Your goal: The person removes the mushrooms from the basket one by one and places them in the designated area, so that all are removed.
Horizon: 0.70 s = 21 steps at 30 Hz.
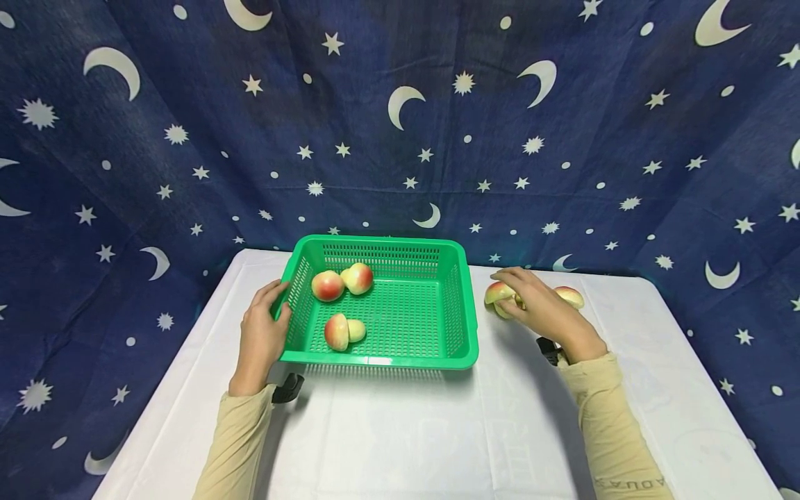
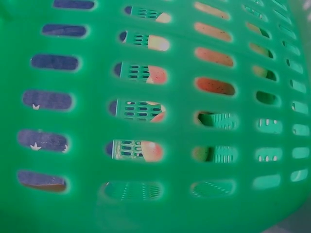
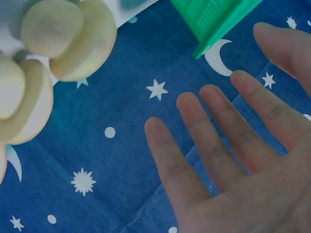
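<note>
My left hand [image 1: 261, 333] rests against the left side of the green plastic basket [image 1: 400, 362], thumb and fingertips at its rim. The basket's slotted wall [image 2: 92, 145] fills the left wrist view, hiding that hand there. Inside the basket lie three toy mushrooms with red-and-yellow caps: two at the back left [image 1: 328, 285] and one on its side nearer the front [image 1: 338, 332]. Right of the basket, my right hand [image 1: 546, 309] is over more toy mushrooms, partly covering a pale one [image 1: 498, 293]. The right wrist view shows its fingers [image 3: 214, 141] spread, apart from the mushrooms [image 3: 92, 43].
Another mushroom [image 1: 570, 297] shows beyond the right hand. Everything stands on a table with a white cloth [image 1: 400, 444]. A dark blue curtain [image 1: 375, 139] with moons and stars hangs right behind the table's back edge.
</note>
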Each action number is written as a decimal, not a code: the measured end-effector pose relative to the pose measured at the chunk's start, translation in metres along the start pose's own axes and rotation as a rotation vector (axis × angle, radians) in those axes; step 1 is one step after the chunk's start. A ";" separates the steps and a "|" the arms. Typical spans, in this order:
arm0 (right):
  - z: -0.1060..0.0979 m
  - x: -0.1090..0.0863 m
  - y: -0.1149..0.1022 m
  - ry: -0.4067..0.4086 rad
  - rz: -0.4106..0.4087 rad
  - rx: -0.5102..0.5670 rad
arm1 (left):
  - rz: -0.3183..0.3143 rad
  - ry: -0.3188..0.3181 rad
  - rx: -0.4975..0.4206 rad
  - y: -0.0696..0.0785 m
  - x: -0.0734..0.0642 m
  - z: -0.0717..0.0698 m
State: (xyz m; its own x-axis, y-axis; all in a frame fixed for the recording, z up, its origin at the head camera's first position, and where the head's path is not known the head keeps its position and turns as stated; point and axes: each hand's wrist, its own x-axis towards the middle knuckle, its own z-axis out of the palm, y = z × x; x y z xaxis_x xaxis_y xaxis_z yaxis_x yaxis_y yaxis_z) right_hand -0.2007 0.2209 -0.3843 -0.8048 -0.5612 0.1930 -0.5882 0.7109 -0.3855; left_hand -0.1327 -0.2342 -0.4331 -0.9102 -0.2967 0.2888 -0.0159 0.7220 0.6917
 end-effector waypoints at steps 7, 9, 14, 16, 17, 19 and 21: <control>0.005 0.003 -0.009 -0.012 0.037 -0.004 | 0.004 0.001 0.001 -0.001 0.000 0.000; 0.006 0.004 -0.012 -0.014 0.046 -0.009 | 0.004 0.003 0.001 -0.001 0.000 0.000; 0.010 0.008 -0.017 -0.011 0.023 0.014 | 0.005 0.004 0.002 -0.001 0.000 0.001; 0.011 0.010 -0.019 -0.013 0.006 0.024 | 0.002 0.002 0.003 0.000 0.000 0.000; 0.012 0.011 -0.020 -0.013 -0.001 0.026 | 0.000 0.001 0.004 0.000 0.000 0.000; 0.012 0.012 -0.023 -0.016 -0.010 0.025 | -0.005 -0.004 0.006 0.000 0.000 0.000; 0.013 0.014 -0.025 -0.018 -0.015 0.024 | -0.011 -0.009 0.009 0.001 0.000 -0.001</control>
State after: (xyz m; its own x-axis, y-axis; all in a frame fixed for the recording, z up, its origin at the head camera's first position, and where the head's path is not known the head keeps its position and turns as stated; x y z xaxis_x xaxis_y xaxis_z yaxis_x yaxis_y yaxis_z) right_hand -0.1957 0.1897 -0.3837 -0.7940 -0.5798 0.1827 -0.5983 0.6919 -0.4041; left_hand -0.1322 -0.2339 -0.4319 -0.9135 -0.2996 0.2754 -0.0299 0.7243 0.6888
